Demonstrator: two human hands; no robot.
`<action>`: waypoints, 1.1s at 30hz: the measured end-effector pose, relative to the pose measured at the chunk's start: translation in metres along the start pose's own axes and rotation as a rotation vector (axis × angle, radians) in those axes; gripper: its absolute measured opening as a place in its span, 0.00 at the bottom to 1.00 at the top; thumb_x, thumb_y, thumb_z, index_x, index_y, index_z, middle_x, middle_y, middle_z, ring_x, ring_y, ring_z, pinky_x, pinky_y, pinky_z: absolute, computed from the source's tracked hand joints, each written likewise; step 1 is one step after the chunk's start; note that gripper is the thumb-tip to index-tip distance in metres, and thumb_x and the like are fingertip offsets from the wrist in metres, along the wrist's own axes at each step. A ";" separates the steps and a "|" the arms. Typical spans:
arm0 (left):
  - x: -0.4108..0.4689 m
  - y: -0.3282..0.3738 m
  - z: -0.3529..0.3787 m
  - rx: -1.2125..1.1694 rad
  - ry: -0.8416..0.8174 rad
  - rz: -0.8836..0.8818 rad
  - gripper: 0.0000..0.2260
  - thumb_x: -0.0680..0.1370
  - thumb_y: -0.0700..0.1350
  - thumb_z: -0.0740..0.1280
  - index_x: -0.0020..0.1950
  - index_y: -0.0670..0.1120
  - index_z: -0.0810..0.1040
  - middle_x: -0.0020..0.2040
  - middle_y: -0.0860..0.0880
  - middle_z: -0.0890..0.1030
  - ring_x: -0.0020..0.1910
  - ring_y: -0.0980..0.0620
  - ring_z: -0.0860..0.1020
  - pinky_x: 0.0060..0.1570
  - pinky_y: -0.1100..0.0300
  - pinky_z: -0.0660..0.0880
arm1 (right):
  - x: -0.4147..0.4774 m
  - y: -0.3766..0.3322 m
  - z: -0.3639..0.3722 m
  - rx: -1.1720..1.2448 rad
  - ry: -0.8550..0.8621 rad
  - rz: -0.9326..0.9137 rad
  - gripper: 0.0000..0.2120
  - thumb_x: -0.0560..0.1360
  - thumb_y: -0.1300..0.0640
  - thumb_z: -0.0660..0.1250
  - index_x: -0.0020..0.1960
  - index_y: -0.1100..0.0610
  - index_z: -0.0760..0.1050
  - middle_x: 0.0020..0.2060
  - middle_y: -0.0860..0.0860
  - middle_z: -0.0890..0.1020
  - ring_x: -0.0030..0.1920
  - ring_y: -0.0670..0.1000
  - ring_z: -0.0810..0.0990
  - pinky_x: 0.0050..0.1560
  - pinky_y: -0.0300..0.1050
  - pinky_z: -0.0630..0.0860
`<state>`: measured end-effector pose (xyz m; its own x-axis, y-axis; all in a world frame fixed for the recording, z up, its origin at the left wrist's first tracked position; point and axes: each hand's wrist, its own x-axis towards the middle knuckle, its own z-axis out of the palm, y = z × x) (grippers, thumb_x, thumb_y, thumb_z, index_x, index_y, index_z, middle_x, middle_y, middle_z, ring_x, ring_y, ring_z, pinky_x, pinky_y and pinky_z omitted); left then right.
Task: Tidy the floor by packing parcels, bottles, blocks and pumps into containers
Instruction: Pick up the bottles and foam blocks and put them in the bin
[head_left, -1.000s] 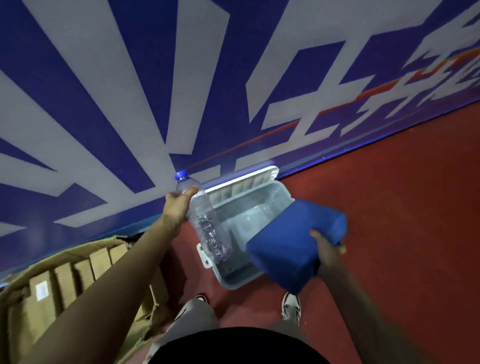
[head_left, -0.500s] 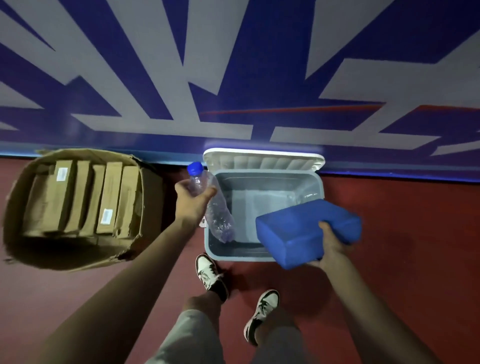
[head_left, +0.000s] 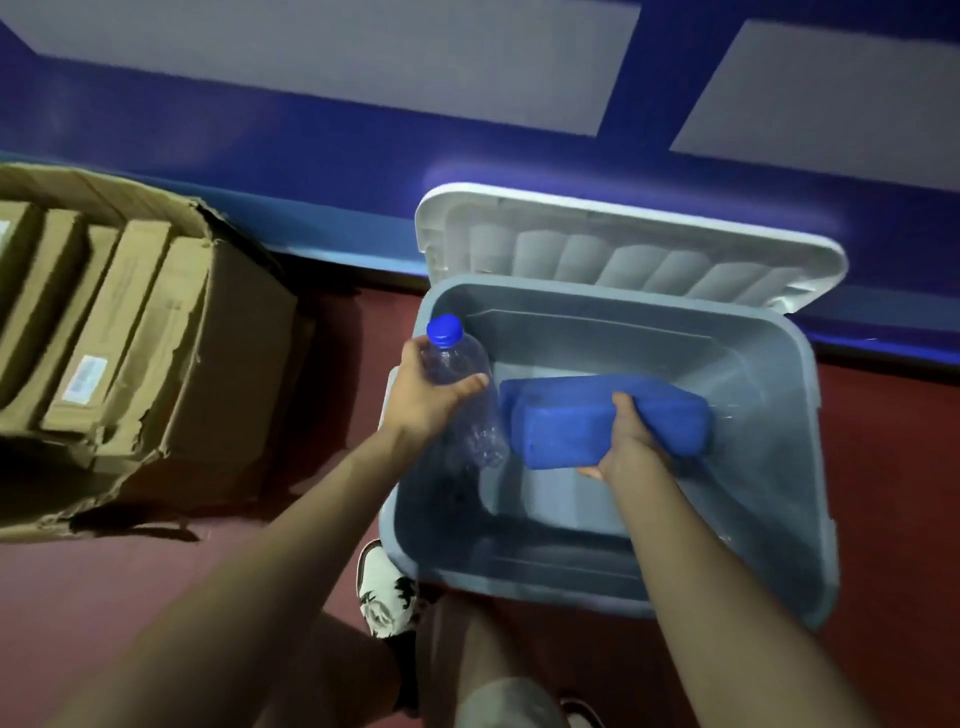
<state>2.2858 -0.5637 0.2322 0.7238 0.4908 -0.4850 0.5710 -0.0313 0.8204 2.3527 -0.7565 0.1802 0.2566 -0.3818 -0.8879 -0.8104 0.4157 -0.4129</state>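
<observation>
A grey plastic bin stands open on the red floor, its white lid leaning back against the wall. My left hand grips a clear plastic bottle with a blue cap, held nearly upright over the bin's left rim. My right hand holds a blue foam block inside the bin, above its bottom. Bottle and block almost touch.
A torn cardboard box holding several brown parcels sits on the floor to the left. A blue and white wall runs right behind both containers. My shoes stand just in front of the bin.
I have leaned in closer to the bin. My right hand has lowered the blue block from the front rim down into the bin. The bottle has moved over the left rim.
</observation>
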 end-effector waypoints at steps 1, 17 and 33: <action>0.008 -0.012 0.008 -0.001 0.009 0.006 0.26 0.69 0.40 0.75 0.62 0.45 0.68 0.53 0.48 0.78 0.49 0.52 0.78 0.52 0.60 0.76 | 0.018 0.009 0.008 -0.008 0.014 -0.014 0.53 0.57 0.42 0.78 0.74 0.51 0.53 0.68 0.51 0.70 0.59 0.61 0.76 0.48 0.70 0.75; 0.057 -0.075 0.046 0.229 0.193 0.182 0.23 0.67 0.42 0.76 0.59 0.44 0.70 0.49 0.52 0.75 0.47 0.54 0.74 0.45 0.66 0.66 | 0.118 0.053 0.050 -0.885 -0.012 -0.525 0.52 0.72 0.44 0.70 0.77 0.62 0.38 0.73 0.61 0.55 0.67 0.64 0.67 0.62 0.57 0.72; 0.065 -0.094 0.077 0.182 0.283 0.096 0.26 0.69 0.41 0.74 0.63 0.44 0.65 0.56 0.47 0.77 0.51 0.48 0.76 0.44 0.66 0.65 | 0.146 -0.005 0.048 -1.921 -0.116 -1.449 0.48 0.70 0.46 0.71 0.78 0.49 0.42 0.68 0.56 0.60 0.67 0.58 0.64 0.67 0.65 0.61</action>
<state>2.3091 -0.5958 0.1001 0.6558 0.6995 -0.2838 0.5836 -0.2313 0.7784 2.4193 -0.7744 0.0433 0.8228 0.4384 -0.3615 0.4654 -0.8850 -0.0139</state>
